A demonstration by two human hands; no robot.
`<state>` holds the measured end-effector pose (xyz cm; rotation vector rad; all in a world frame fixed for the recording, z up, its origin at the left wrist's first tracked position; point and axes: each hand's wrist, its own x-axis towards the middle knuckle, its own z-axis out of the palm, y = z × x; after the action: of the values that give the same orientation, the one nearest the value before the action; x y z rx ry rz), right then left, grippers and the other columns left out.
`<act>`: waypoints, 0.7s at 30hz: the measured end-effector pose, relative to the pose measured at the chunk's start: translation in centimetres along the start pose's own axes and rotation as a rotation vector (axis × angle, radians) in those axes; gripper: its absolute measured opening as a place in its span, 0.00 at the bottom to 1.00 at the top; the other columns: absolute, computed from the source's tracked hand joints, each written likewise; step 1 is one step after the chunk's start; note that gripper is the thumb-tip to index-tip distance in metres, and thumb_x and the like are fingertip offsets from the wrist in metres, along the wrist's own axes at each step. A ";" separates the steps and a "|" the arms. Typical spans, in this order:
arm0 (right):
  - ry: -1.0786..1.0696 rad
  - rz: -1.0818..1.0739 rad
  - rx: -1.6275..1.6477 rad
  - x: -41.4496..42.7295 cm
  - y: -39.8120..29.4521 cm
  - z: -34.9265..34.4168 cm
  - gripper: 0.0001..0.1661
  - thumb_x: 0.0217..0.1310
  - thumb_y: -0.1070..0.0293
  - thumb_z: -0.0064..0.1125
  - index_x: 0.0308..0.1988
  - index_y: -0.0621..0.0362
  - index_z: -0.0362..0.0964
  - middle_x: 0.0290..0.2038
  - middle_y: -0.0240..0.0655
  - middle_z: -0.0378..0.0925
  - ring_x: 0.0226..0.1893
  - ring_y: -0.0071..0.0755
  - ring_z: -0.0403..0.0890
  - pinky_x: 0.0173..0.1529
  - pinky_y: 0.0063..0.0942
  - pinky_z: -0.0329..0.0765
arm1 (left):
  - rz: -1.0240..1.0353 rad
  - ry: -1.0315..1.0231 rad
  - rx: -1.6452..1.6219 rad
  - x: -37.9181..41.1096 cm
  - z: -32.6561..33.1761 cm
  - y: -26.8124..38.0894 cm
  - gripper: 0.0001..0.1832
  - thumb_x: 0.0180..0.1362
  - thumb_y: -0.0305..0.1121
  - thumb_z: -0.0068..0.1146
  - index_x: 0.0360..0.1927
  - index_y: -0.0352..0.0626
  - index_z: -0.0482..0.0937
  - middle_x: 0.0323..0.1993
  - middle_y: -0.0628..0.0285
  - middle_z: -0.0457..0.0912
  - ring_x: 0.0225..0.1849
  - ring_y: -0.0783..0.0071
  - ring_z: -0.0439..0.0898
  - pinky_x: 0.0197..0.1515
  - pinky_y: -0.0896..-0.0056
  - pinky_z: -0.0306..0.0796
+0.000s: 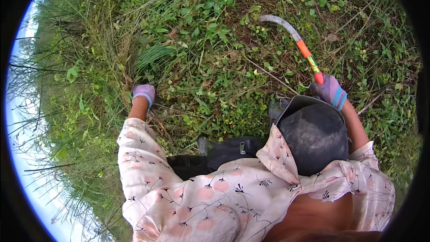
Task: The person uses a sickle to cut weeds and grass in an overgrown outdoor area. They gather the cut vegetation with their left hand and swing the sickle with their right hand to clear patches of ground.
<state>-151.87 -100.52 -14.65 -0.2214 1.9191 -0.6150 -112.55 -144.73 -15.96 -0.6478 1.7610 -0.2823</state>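
My right hand [326, 89], in a purple glove with blue bands at the cuff, grips the red lower end of a sickle [306, 52]. Its handle is orange and red with a patterned band. The curved grey blade points up and to the left, low over trampled weeds. My left hand [143, 93], also gloved, is closed at the foot of a bunch of grass stems [126, 62]. Its fingers are mostly hidden behind the back of the glove. Right beside it, a tuft of long green grass [153, 56] leans over.
A dark rounded thing with a raised rim [312, 137] lies close to my right forearm. A black bag with a zip [235, 151] sits by my floral shirt [208, 201]. A thin dry stick [272, 75] crosses the weeds. Bare twigs [27, 117] stand out at left.
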 end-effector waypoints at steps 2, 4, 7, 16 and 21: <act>-0.126 -0.007 -0.085 3.4 -0.1 1.4 0.09 0.54 0.69 0.53 0.25 0.59 0.64 0.14 0.31 0.68 0.09 0.25 0.68 0.12 0.26 0.64 | 0.130 0.079 0.074 -3.5 -5.7 3.8 0.15 0.57 0.31 0.47 0.46 0.47 0.81 0.50 0.56 0.80 0.50 0.62 0.79 0.53 0.60 0.70; -0.248 0.038 -0.311 5.4 -1.8 3.3 0.08 0.55 0.70 0.52 0.28 0.62 0.66 0.15 0.33 0.70 0.10 0.27 0.70 0.11 0.27 0.66 | 0.323 0.440 0.167 -5.5 -6.9 7.8 0.29 0.62 0.34 0.40 0.69 0.58 0.54 0.68 0.62 0.58 0.68 0.61 0.59 0.65 0.47 0.52; -0.331 0.115 -0.313 6.7 -2.7 5.7 0.08 0.54 0.70 0.53 0.29 0.65 0.70 0.17 0.38 0.75 0.13 0.32 0.75 0.16 0.31 0.72 | 0.658 1.281 -0.188 -5.3 -7.6 15.9 0.35 0.48 0.34 0.54 0.62 0.74 0.63 0.62 0.66 0.66 0.62 0.61 0.64 0.59 0.42 0.58; -0.302 0.032 -0.416 -1.0 4.6 0.5 0.21 0.53 0.51 0.59 0.38 0.58 0.76 0.33 0.47 0.79 0.34 0.48 0.80 0.39 0.38 0.73 | 0.496 0.277 -0.536 1.7 -13.3 24.0 0.12 0.47 0.33 0.56 0.35 0.43 0.82 0.34 0.51 0.83 0.39 0.53 0.82 0.42 0.58 0.75; -0.343 -0.173 -0.563 -5.3 0.3 -3.2 0.19 0.52 0.55 0.58 0.32 0.62 0.74 0.27 0.50 0.78 0.31 0.50 0.81 0.35 0.37 0.75 | 0.700 0.192 -0.579 -4.4 -12.8 17.5 0.14 0.38 0.29 0.57 0.33 0.39 0.78 0.26 0.46 0.79 0.31 0.48 0.79 0.37 0.57 0.73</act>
<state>-152.43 -97.05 -9.54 -0.8044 1.7060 -0.1170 -128.77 -129.82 -17.51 -0.3647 2.1501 0.6877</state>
